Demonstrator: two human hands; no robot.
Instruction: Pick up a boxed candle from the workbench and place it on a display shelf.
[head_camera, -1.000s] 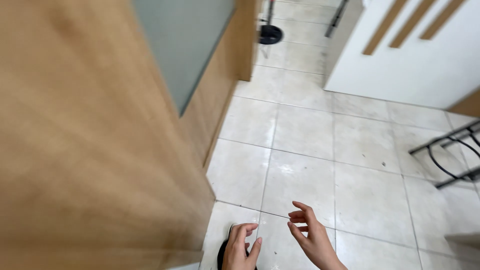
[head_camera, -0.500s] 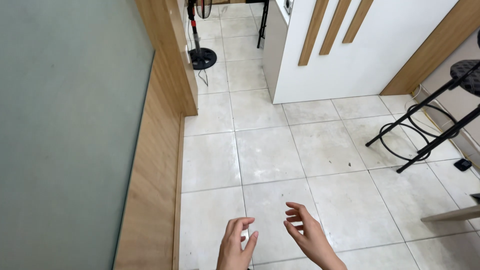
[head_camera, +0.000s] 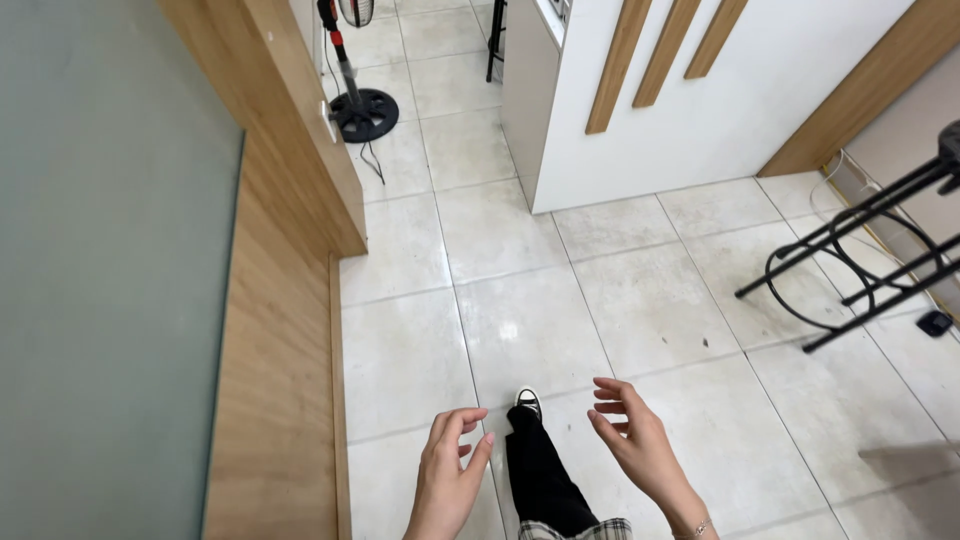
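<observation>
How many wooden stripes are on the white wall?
3. The slanted wooden slats sit side by side on the white wall at the top: left slat, middle slat, right slat. More may lie beyond the picture's top edge.

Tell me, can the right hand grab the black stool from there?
Probably not yet. The right hand is empty, fingers curled, low over the floor tiles. The black stool stands well off to the right near the wall. Nothing blocks the way; it just looks too far.
</observation>
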